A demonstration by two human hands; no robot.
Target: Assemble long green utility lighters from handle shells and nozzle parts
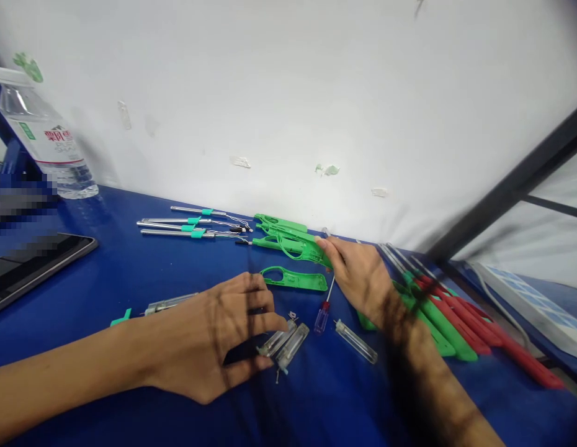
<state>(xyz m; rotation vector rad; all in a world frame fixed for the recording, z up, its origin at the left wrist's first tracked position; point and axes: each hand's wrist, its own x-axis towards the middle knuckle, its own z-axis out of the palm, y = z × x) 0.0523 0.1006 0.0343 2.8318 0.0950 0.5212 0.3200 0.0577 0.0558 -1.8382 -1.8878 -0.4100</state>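
Observation:
My right hand (360,267) is closed on the near end of a green lighter shell half (295,241), thumb on top, with its hollow side showing. Close behind it lies another green shell piece (281,222). My left hand (223,329) reaches low over the table, thumb and forefinger apart at the two ends of a clear fuel tank (277,340). A second clear tank (293,346) lies right beside that one. Between my hands is a loose green shell half (298,280). A screwdriver with a purple handle (321,318) and another clear tank (357,341) lie nearer my right wrist.
Several metal lighter tubes (177,226) with wires lie at the back left. Assembled green lighters (444,323) and red lighters (497,329) lie right, partly behind my forearm. A water bottle (46,143) and phone (41,261) occupy the left; a white wall (288,93) rises behind.

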